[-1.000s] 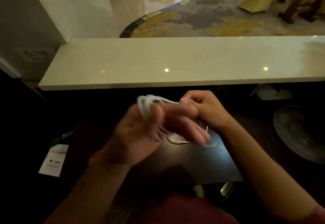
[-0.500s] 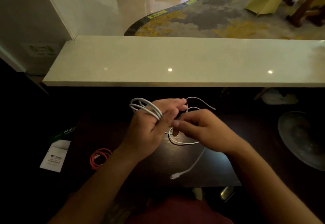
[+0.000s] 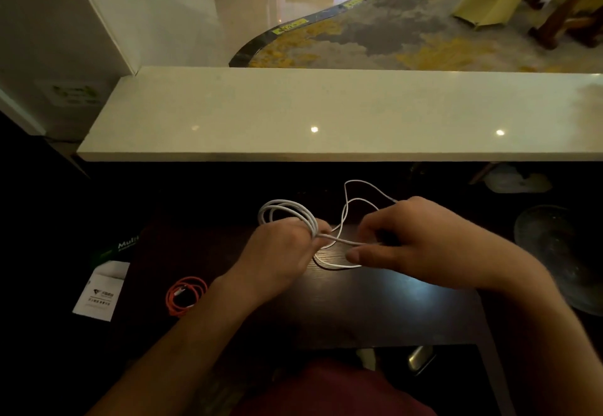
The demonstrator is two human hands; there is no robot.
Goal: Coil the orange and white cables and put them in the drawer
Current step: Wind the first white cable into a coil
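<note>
At the far left a white leaflet (image 3: pixel 98 291) lies on the dark surface, and above it there is a dark green box (image 3: pixel 119 247) with white letters. Just to the right, on the dark table (image 3: pixel 375 311), the orange cable (image 3: pixel 186 296) lies in a small flat coil, beside the left forearm and not touched by any hand. The left hand (image 3: pixel 280 252) is above the middle of the table with its fingers curled, and it holds several loops of the white cable (image 3: pixel 287 215); the loops stand up behind the knuckles. From this hand one strand goes to the right hand (image 3: pixel 421 246), which pinches it between thumb and fingers. More loose white cable makes a wide loop behind the right hand, and another curve rests on the table between the two hands. At the far right a dark round plate (image 3: pixel 561 252) lies in shadow. Behind all this runs a long pale ledge (image 3: pixel 326 112).
</note>
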